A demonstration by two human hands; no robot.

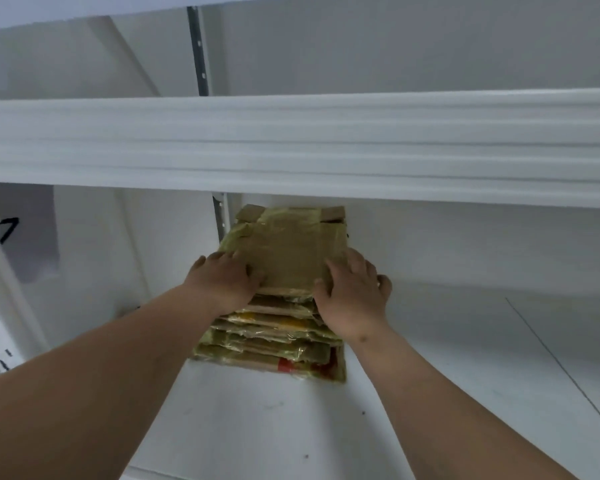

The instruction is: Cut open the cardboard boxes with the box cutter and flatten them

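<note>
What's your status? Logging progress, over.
Left hand and right hand flat on top flattened box. Stack of flattened boxes on white shelf. No cutter visible.

This looks like a storeroom or stockroom fitted with white metal shelving. A broad white shelf edge point(291, 147) crosses the middle of the frame, and a lower shelf board point(430, 341) fills the bottom half. Slotted grey uprights point(199, 50) stand at upper centre against a plain white wall point(395, 46). A stack of flattened, taped cardboard point(278, 327) lies on the lower shelf at centre.
</note>
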